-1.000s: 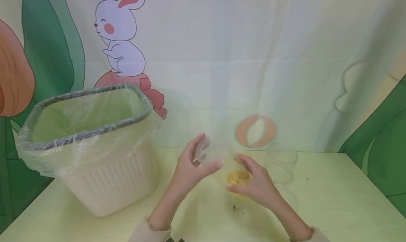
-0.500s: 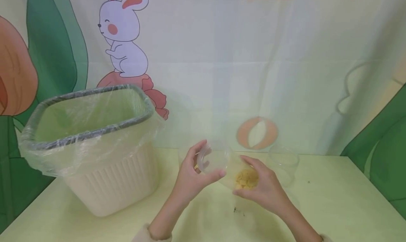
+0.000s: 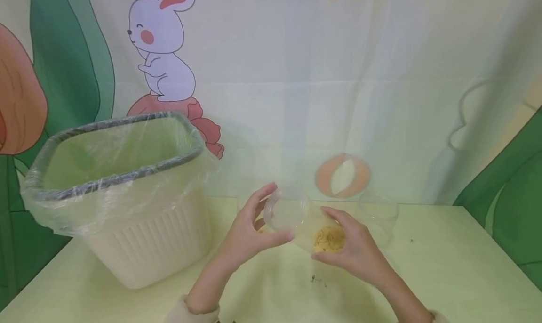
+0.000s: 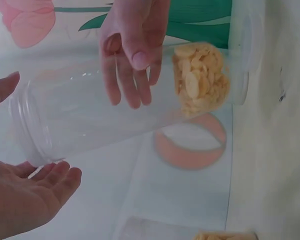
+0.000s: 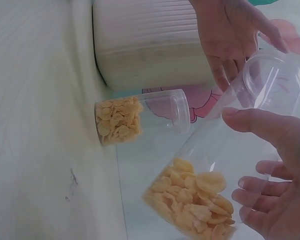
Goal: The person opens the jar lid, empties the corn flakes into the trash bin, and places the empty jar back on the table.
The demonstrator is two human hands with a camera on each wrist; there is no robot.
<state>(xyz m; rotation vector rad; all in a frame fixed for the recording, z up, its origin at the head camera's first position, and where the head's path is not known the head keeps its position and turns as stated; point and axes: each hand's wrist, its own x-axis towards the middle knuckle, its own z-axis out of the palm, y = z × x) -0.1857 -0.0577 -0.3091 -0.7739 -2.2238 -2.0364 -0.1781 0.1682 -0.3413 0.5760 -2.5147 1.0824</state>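
A clear plastic jar (image 3: 302, 219) with pale yellow flakes (image 3: 328, 239) in its bottom leans with its open mouth toward the upper left. My left hand (image 3: 250, 226) holds it at the mouth, thumb and fingers on either side of the rim. Around the lower body, my right hand (image 3: 353, 245) grips it with the thumb in front and the fingers across the wall. The flakes lie heaped in the lower end, as the left wrist view (image 4: 200, 80) also shows. A second clear jar of flakes (image 5: 120, 120) stands upright beyond, mostly hidden by my left hand in the head view.
A cream ribbed bin (image 3: 148, 247) lined with a clear plastic bag (image 3: 123, 210) stands at the left of the table (image 3: 444, 266). A clear container (image 3: 377, 214) stands at the back right. Small dark specks (image 3: 315, 279) lie below the hands. A printed cloth (image 3: 254, 78) hangs behind.
Over the last second the tilted jar and my right hand have shifted a little to the right. The flakes lie slightly differently in the jar. Both hands keep their hold.
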